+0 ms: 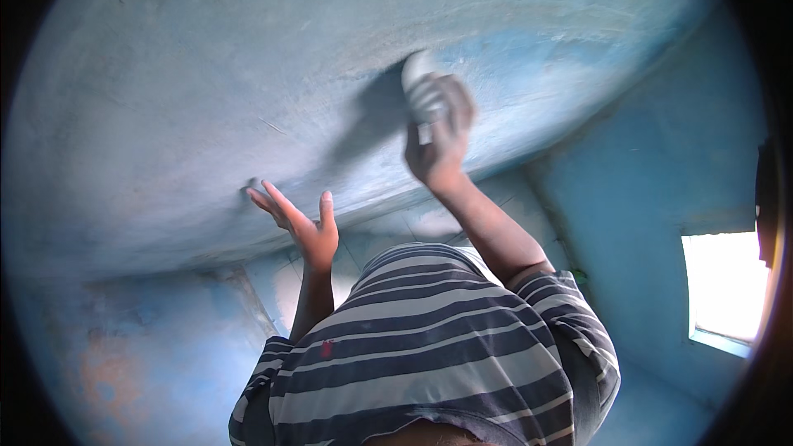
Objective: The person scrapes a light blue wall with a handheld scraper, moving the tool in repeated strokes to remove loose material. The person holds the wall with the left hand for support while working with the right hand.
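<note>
My right hand (445, 136) grips a white, rounded object (421, 71), perhaps a pad or folded sheet. Motion blur hides exactly what it is. The object is against, or very close to, a blue-grey painted wall (204, 62), and a dark shadow falls to its left. Lower and to the left, my left hand (303, 226) is empty, its thumb and fingers spread. Its fingertips are at the wall, beside a small shadow; I cannot tell whether they press on it.
A blue side wall (650, 155) on the right has a bright window opening (725, 285), with a dark thing hanging beside it. Another wall (155, 347) at lower left shows worn orange patches. Behind my striped shirt (421, 334) lies a pale floor with line joints.
</note>
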{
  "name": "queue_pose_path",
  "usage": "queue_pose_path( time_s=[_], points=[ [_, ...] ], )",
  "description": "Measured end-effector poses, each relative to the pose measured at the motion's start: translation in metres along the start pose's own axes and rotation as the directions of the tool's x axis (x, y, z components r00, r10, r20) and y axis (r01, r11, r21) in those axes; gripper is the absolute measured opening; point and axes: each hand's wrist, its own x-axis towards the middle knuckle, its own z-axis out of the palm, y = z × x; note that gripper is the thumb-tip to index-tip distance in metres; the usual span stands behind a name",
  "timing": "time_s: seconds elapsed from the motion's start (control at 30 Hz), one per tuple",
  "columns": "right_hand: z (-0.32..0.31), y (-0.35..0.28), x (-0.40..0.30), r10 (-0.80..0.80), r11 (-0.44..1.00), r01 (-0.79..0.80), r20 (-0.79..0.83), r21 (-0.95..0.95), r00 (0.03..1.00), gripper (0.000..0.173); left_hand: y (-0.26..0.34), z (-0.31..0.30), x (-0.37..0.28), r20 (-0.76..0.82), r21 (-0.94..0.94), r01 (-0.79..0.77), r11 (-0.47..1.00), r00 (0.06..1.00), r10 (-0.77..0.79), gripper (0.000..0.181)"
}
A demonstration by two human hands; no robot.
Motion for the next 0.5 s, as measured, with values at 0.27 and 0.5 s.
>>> queue_pose_path(
  time_s=[0.27, 0.5],
  points=[
    [-0.011, 0.019, 0.0, -0.008, 1.0, 0.007, -0.04, -0.018, 0.999, 0.017, 0.002, 0.004, -0.003, -0.038, -0.044, 0.042, 0.998, 0.998, -0.044, 0.106],
    [-0.024, 0.012, -0.003, -0.008, 1.0, 0.008, -0.022, -0.015, 1.0, 0.022, 0.03, -0.01, 0.005, -0.022, -0.008, -0.098, 0.995, 0.995, 0.098, 0.105]
  ],
)
